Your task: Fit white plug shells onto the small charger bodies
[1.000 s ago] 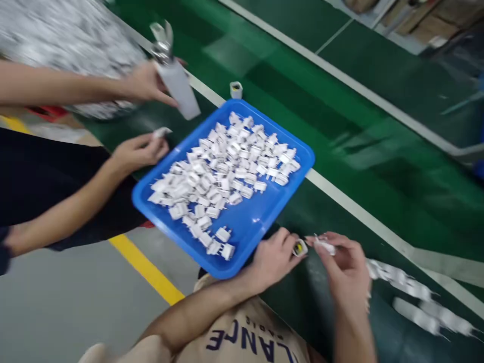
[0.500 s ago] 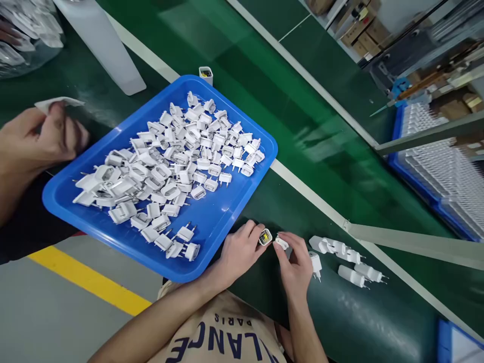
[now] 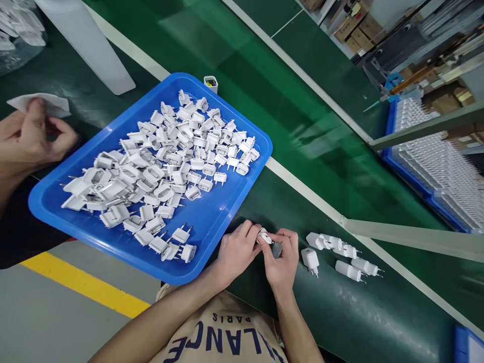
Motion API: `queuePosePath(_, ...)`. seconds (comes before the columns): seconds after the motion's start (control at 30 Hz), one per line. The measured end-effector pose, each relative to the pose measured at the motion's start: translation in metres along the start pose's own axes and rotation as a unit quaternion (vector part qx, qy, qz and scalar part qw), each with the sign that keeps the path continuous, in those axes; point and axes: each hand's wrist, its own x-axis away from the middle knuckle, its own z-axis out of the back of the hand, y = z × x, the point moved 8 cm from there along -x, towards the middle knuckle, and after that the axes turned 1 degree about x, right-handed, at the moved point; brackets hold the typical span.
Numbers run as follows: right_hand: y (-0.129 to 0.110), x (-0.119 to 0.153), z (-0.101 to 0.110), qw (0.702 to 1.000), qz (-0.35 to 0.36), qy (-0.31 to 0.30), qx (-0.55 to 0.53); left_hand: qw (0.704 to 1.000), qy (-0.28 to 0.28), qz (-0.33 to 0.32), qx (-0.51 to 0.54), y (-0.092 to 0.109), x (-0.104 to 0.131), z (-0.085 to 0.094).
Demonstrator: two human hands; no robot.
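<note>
Over the tabletop (image 3: 340, 307), by its near edge and beside the blue tray (image 3: 215, 224), the left grip (image 3: 237, 252) and right grip (image 3: 282, 259) both pinch a white plug (image 3: 264, 235). Its long axis seems slanted hand to hand; I can't tell where its pins point. Nearby adapters (image 3: 348, 271) lie pins away from the tray.

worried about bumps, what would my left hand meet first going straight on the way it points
Past the white charger piece it grips, your left hand would probably meet your right hand first, though depth is unclear.
</note>
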Motion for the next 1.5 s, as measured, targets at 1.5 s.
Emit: queuePosePath(1.5,0.038,0.016,0.077,0.940,0.061,0.142,0.305,0.987,0.101,-0.107,-0.060,0.024,0.002,0.011)
